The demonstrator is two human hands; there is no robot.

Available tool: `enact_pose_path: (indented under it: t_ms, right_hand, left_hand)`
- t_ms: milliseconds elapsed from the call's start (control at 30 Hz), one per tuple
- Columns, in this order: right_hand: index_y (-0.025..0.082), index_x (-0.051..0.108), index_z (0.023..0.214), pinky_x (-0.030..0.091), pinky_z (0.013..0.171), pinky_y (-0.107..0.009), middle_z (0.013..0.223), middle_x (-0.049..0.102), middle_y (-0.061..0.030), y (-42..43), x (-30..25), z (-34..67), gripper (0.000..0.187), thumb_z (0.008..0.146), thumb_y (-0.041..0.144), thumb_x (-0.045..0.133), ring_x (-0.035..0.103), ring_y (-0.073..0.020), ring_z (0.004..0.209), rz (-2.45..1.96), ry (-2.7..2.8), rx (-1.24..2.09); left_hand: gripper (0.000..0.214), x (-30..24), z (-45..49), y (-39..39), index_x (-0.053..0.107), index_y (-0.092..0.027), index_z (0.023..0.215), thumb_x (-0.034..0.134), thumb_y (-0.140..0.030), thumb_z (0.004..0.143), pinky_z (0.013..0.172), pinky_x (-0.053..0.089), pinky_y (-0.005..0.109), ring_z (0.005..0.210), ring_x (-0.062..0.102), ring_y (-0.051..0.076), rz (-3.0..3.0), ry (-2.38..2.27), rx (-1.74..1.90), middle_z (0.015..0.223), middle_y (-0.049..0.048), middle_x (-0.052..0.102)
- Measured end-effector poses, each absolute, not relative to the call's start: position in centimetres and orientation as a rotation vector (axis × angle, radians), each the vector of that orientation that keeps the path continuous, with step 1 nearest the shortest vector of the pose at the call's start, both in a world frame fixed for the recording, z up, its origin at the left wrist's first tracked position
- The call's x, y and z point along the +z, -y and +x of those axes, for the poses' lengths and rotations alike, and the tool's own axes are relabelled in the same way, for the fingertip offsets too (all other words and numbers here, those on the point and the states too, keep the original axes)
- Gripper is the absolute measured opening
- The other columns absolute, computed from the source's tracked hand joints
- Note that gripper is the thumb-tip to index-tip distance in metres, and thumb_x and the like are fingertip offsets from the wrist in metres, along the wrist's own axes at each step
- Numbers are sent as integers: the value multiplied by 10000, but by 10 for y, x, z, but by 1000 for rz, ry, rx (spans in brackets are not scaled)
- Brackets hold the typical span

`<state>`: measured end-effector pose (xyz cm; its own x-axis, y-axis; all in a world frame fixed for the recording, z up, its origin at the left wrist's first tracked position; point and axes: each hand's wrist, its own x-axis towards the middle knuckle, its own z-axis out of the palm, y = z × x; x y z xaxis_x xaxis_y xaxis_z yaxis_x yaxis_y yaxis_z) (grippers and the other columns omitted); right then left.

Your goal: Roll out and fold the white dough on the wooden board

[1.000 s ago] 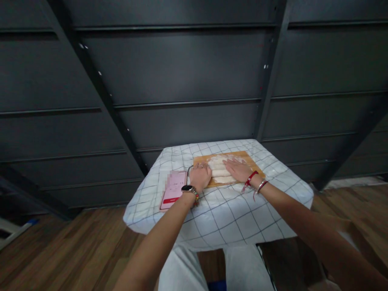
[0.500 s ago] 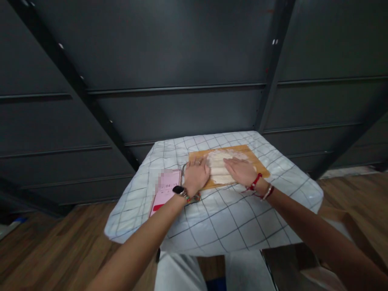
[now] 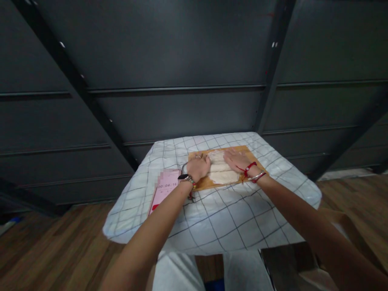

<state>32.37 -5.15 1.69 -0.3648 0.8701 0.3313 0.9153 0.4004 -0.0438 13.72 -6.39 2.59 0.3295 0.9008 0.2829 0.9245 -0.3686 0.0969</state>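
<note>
On a wooden board lies a flattened, pale sheet of dough, dusted with flour. A pale rolling pin crosses the dough between my hands; its ends are hidden under them. My left hand rests palm down over the pin's left end, fingers stretched forward, a ring on one finger. Over the right end, my right hand lies flat, its fingers extended away from me. Neither hand has its fingers wrapped round the pin.
A phone showing a running timer lies left of the board on the checked tablecloth. A dark panelled wall stands behind the table. An open cardboard box is on the floor at the right.
Both hands and the rolling pin have moved slightly forward, away from me, over the dough. More dough shows on the near side of the pin.
</note>
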Motion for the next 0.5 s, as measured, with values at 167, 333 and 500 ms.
enact_pose_path:
  t_ms: [167, 333, 500]
  right_hand:
    - [142, 394, 1393, 201, 1097, -528, 1448, 368, -93, 106, -4, 335, 527, 950, 358, 207, 241, -245, 1369, -1469, 2489, -140]
    - [190, 416, 1382, 236, 1098, -472, 1429, 405, -51, 94, 6, 332, 496, 956, 330, 204, 299, -213, 1346, -1520, 2485, -68]
    - [175, 421, 1375, 241, 1102, -407, 1386, 464, -69, 70, 20, 322, 486, 956, 342, 240, 391, -199, 1289, -1523, 2415, -116]
  left_hand:
    - [418, 9, 128, 107, 548, -99, 1211, 298, -277, 929, 1037, 317, 394, 1262, 406, 261, -2438, 1678, -404, 1333, 129, 504]
    - [447, 16, 135, 95, 581, -106, 1170, 264, -300, 923, 1027, 323, 425, 1202, 470, 283, -2442, 1789, -347, 1225, 138, 588]
    - [440, 27, 143, 73, 556, -85, 1201, 292, -296, 920, 1034, 311, 438, 1204, 470, 288, -2415, 1820, -356, 1220, 150, 591]
